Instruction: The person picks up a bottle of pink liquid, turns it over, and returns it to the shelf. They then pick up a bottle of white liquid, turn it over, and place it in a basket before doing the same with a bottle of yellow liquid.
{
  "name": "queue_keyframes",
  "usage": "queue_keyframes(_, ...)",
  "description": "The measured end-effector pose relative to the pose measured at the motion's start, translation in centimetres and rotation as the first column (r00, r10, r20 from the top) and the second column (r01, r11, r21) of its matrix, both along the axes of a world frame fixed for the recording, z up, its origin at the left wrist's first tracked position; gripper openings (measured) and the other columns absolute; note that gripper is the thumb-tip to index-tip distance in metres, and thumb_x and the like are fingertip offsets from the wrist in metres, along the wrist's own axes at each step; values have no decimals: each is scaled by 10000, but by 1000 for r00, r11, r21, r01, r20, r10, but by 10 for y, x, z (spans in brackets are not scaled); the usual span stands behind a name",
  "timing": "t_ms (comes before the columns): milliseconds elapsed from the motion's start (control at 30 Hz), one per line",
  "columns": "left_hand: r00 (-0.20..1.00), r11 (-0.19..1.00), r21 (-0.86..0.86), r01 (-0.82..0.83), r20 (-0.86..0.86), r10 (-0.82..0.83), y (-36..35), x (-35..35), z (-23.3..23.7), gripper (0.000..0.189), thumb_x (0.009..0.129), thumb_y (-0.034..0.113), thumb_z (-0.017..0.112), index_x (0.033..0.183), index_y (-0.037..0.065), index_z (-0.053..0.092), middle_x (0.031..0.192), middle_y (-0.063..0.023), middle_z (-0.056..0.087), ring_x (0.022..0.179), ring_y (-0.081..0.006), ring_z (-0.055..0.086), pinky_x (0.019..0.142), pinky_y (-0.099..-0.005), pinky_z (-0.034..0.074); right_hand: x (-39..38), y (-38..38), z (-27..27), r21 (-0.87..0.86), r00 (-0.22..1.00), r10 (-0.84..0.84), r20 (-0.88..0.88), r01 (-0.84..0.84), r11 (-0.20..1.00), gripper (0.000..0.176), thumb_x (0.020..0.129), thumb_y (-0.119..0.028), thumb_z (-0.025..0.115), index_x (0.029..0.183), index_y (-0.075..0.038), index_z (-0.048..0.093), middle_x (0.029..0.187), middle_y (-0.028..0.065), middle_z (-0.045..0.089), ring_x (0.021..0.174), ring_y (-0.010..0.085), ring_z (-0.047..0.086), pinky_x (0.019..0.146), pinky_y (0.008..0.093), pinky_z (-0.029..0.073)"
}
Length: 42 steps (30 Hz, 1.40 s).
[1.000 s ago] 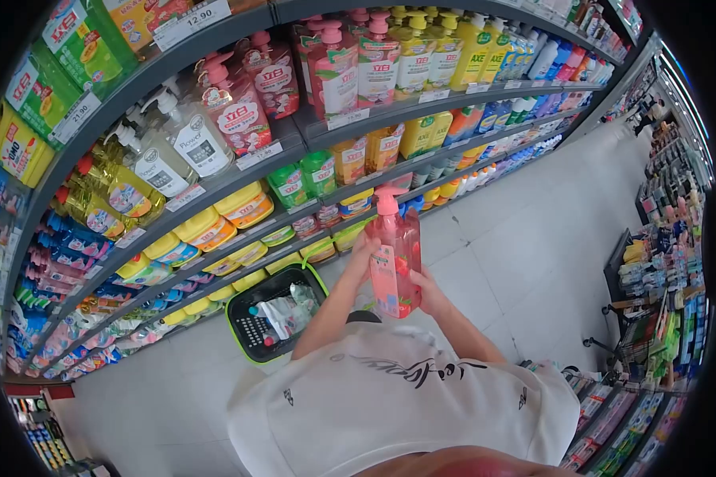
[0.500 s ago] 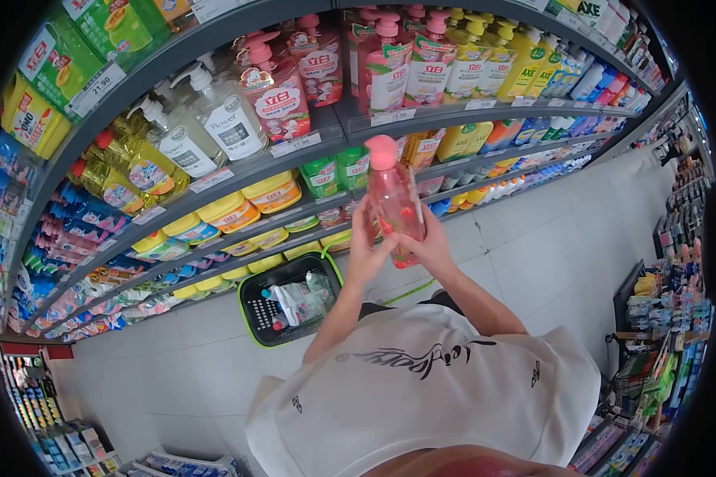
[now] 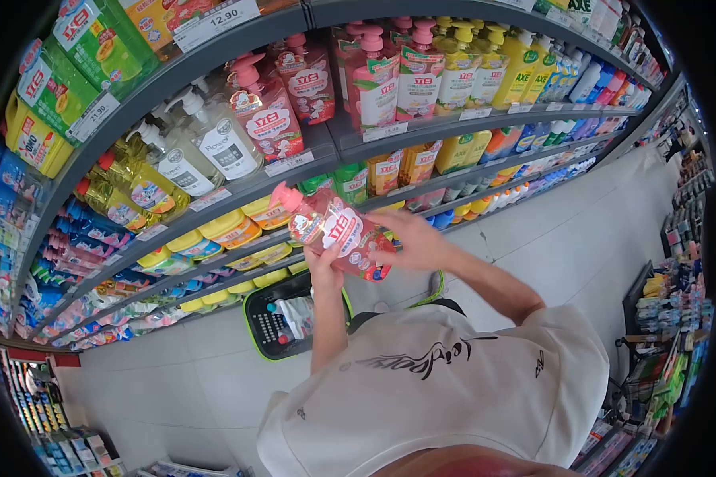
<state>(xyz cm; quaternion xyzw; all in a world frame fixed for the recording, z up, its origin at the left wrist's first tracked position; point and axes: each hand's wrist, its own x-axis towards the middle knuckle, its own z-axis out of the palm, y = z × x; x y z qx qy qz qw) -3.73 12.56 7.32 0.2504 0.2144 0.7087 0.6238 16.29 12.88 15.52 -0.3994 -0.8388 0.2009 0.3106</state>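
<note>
A pink-red pump bottle (image 3: pixel 338 226) with a pink pump head and a printed front label is tilted in front of me, its pump pointing up and left. Its lower left side is gripped by my left hand (image 3: pixel 326 269), thumb against the front. At the bottle's right edge is my right hand (image 3: pixel 418 242), slightly blurred, fingers and thumb spread apart and overlapping the edge in this view. Similar pink pump bottles (image 3: pixel 268 115) stand on the shelf just above.
A black basket with a green rim (image 3: pixel 260 346) sits on the floor below my left forearm, with several items inside. Long curved shelves (image 3: pixel 326 159) of bottles and tubs run across the front. More stocked displays (image 3: pixel 668 318) line the right side.
The bottle has moved left and lower, tilted over, and turned so its front label faces me. My left hand went with it; my right hand's fingers have spread from their two-handed hold.
</note>
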Motion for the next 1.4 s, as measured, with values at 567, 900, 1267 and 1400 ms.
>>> queue_keyframes(567, 975, 988, 139, 61, -222, -29, -3, 18, -4, 780, 659, 53, 732, 1340, -4, 355, 1222, -151, 549, 1103, -278, 590, 951, -429, 495, -8, 193, 93, 672, 500, -457, 736, -457, 583, 250, 770, -194, 605, 963, -57, 686, 1115, 108, 628, 1206, 242, 486, 1151, 486, 198)
queue_keyframes(900, 961, 987, 92, 135, -253, -108, 1, 17, -5, 800, 634, 52, 750, 1338, 3, 374, 1207, -133, 564, 1099, -261, 593, 958, -409, 487, -20, 210, 91, 640, 347, -542, 766, -501, 583, 213, 796, -283, 589, 859, -155, 747, 972, 7, 686, 1154, 232, 508, 1145, 537, 165)
queue_keyframes(1267, 955, 982, 106, 154, -272, -120, -1, 14, 2, 853, 604, 86, 803, 1338, 12, 375, 1229, -112, 543, 1129, -244, 566, 981, -399, 463, -13, 216, 91, 650, 390, -522, 758, -506, 566, 207, 811, -252, 565, 844, -155, 745, 969, 2, 686, 1144, 205, 513, 1155, 503, 165)
queue_keyframes(1400, 966, 986, 94, 137, -231, -112, -1, 15, 4, 870, 577, 100, 828, 1324, 14, 389, 1215, -101, 550, 1122, -235, 568, 978, -393, 459, -6, 193, 100, 655, 651, -251, 716, -502, 565, 280, 836, -260, 605, 1074, -122, 661, 1201, 58, 595, 1208, 216, 489, 1165, 523, 147)
